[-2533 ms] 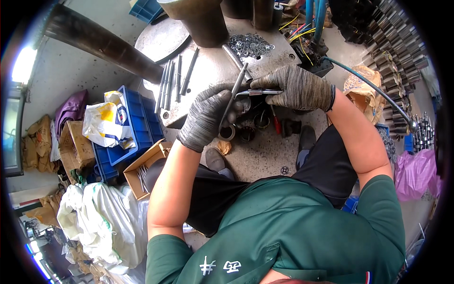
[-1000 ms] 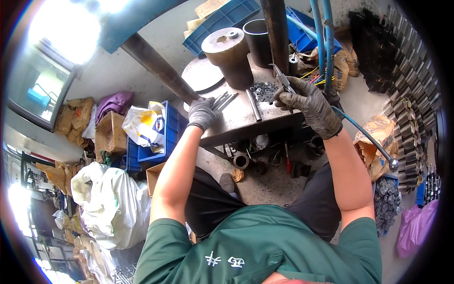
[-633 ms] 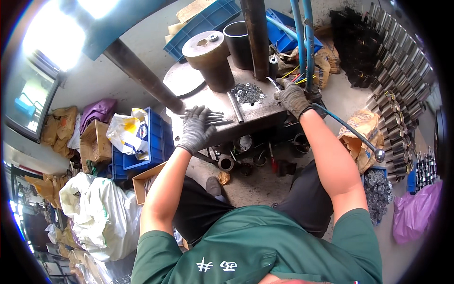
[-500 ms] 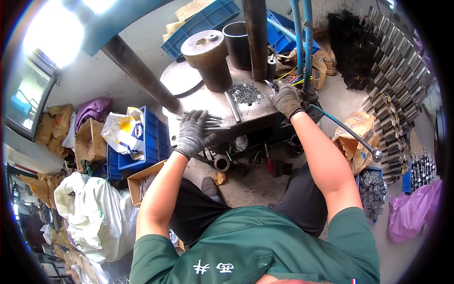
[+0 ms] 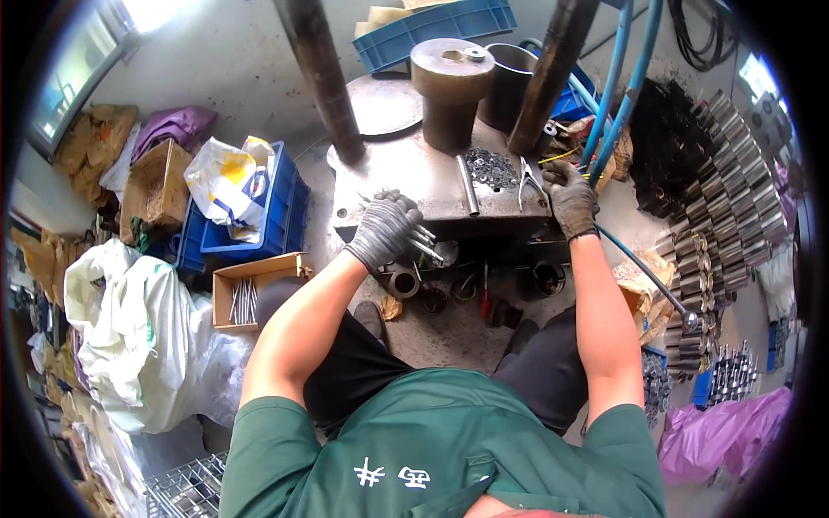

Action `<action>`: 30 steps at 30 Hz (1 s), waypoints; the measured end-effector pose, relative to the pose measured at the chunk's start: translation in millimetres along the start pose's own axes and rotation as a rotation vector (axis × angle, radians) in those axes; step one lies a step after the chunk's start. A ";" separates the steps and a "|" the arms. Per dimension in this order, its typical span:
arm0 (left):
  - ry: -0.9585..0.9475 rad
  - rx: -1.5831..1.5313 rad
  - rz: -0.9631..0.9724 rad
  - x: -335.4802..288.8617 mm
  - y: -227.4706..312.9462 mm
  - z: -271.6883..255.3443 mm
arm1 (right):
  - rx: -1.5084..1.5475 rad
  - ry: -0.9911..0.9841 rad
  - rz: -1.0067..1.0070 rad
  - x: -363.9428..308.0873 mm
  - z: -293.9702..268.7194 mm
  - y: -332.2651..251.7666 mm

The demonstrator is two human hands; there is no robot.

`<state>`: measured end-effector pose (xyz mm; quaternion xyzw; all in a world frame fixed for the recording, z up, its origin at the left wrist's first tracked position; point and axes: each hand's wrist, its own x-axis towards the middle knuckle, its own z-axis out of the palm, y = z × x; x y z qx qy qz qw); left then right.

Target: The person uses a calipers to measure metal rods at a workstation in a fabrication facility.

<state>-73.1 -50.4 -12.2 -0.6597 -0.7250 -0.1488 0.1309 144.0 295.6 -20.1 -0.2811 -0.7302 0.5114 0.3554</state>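
My left hand (image 5: 385, 226), in a grey knitted glove, is closed around several thin metal rods (image 5: 425, 244) at the table's front left edge. The rods stick out on both sides of the fist. My right hand (image 5: 572, 200), in a dirtier glove, is at the table's right edge with its fingers loosely bent and apart, nothing visible in them. Close to its left lies a pair of pliers (image 5: 528, 185) on the steel table (image 5: 393, 186). Farther left are a heap of small metal clips (image 5: 492, 168) and a metal tube (image 5: 468, 185).
A heavy stepped cylinder (image 5: 449, 95) stands between two steel posts (image 5: 319, 78). A lever with a ball end (image 5: 689, 319) extends at the right. Left of my legs is a carton (image 5: 226, 298) with rods inside, below a blue crate (image 5: 294, 203). Metal sleeves (image 5: 734, 198) are stacked far right.
My right hand has let go of the pliers, which now lie on the table. My left hand has gathered up the rods that lay under it. The view has shifted.
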 end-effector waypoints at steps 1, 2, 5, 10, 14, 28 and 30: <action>0.031 -0.050 -0.021 -3.4 -4.1 -1.6 | 0.117 -0.023 -0.018 -6.7 2.6 -7.0; 0.039 -0.046 -0.046 -5.2 -8.9 -2.8 | 0.233 -0.047 -0.034 -14.7 1.8 -14.7; 0.436 -0.659 -0.234 4.5 -15.0 -9.8 | 0.228 -0.139 -0.167 -39.4 -7.0 -45.9; 0.776 -0.919 -0.555 14.1 -15.4 -35.5 | -0.257 -0.452 -0.232 -84.1 -30.2 -72.3; 0.763 -1.054 -0.712 25.2 -41.0 -11.1 | -0.676 -0.795 -0.185 -104.9 -67.1 -33.0; 0.839 -0.842 -0.790 33.1 -33.9 -56.6 | -0.464 -0.728 0.699 -78.0 -93.6 4.0; 0.852 -0.876 -0.714 36.0 -39.2 -43.2 | -0.462 -0.718 0.694 -77.7 -91.7 6.3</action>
